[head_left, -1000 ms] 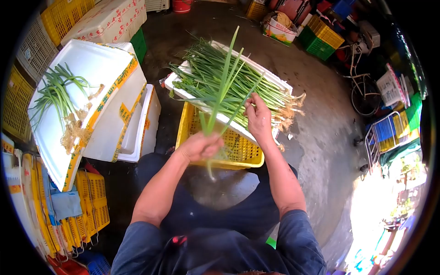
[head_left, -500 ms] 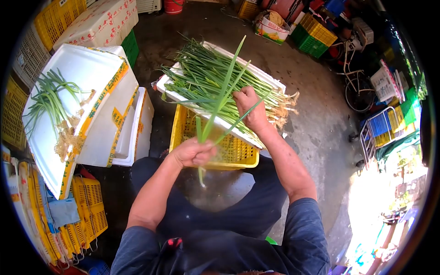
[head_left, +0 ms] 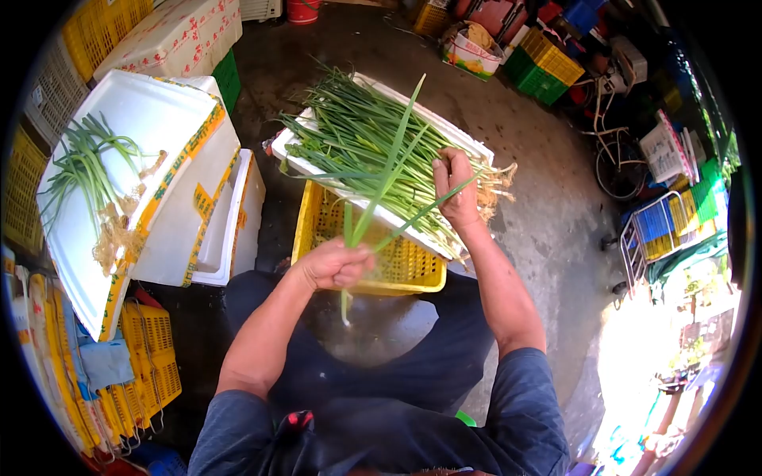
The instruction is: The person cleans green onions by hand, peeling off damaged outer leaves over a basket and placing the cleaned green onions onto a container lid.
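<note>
Scallion [head_left: 366, 221] clamped in the left hand [head_left: 338, 264], fingers curled shut around the lower stem, white root end poking out below, long leaves fanning up and to the right, over the near edge of the white foam tray [head_left: 304, 166]. Right hand [head_left: 458, 186] raised above the tray's right half, thumb and fingers bent close, with one leaf of the held stalk reaching across to it; hard to tell whether pinched or merely touching. Under both leaves and right hand, a thick pile of scallions [head_left: 381, 131] in the tray, green tips toward the far left corner, stringy roots jutting past the right end. Beneath the tray, a yellow basket [head_left: 317, 218], near edge exposed. Farther left, a smaller bunch [head_left: 91, 170] on a white foam lid [head_left: 171, 103], roots toward its near right edge. Beyond, on the wet floor [head_left: 349, 40], a red bucket [head_left: 302, 9].
</note>
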A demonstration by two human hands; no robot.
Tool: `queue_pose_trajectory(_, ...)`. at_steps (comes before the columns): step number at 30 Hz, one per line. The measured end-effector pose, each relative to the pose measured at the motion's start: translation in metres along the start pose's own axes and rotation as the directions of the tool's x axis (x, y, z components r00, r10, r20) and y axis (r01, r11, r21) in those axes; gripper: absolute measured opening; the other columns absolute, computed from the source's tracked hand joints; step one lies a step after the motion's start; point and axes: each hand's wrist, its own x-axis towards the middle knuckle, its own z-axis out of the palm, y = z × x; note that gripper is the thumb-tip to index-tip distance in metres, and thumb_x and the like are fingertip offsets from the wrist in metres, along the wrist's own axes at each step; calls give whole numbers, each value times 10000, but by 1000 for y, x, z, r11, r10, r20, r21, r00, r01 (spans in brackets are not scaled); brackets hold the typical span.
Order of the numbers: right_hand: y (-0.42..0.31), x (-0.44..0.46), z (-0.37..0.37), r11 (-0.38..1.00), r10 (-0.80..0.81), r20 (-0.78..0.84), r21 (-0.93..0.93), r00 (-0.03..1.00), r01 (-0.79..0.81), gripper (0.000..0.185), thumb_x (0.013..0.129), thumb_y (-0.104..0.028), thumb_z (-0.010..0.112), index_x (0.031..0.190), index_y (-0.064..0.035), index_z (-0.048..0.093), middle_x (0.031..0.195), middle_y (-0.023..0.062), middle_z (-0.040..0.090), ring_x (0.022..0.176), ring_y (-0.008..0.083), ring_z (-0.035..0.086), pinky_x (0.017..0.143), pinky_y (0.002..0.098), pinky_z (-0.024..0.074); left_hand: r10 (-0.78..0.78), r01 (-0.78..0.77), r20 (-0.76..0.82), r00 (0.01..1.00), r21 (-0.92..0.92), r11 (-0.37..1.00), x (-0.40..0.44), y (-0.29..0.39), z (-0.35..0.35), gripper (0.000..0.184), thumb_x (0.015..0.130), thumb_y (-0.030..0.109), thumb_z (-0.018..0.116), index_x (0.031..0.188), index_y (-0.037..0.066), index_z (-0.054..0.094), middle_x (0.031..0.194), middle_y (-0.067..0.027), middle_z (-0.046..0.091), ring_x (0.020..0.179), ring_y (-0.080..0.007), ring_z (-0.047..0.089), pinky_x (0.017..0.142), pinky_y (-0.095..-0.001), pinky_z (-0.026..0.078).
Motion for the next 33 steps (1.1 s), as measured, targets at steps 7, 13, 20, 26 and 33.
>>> queue_pose_trajectory(7,-23,37,-19,882,-323,158,-308,933,357,580,816,-24,637,1372,-168,556,801,125,551,657,322,589,569,424,485,-74,78,-57,996,67,995,3,0,9,271,1039,260,527,929,20,588,563,39,354,439,-56,293,405,-214,240)
queue_pose_trajectory(13,6,51,-24,804,-380,257,-384,889,454,274,810,-39,631,1077,-99,633,853,121,602,702,334,627,620,443,524,-97,104,-65,993,111,988,-2,3,8,259,1036,251,531,911,29,581,570,46,362,439,-46,296,407,-207,228)
queue_pose_trajectory(20,58,24,-15,845,-114,222,-492,968,212,165,875,-56,553,1019,-81,631,910,174,631,750,396,646,680,486,526,-115,135,-129,985,162,978,1,7,4,244,1028,247,554,900,41,575,567,52,373,435,-39,291,408,-206,232)
queue_pose_trajectory(26,54,2,-20,915,403,168,-84,900,-394,232,967,-150,564,1103,-26,706,928,204,726,804,342,696,731,412,531,181,-175,-156,971,52,983,-12,11,-9,264,1039,301,538,950,61,603,600,46,397,462,-69,336,438,-223,284)
queue_pose_trajectory(33,11,-129,45,1000,31,553,-22,833,-23,329,934,-172,606,1207,1,666,1005,192,732,821,355,710,754,416,549,571,-650,-431,699,-48,758,-10,32,-9,253,980,303,649,1037,60,604,618,37,397,492,-92,383,472,-248,321)
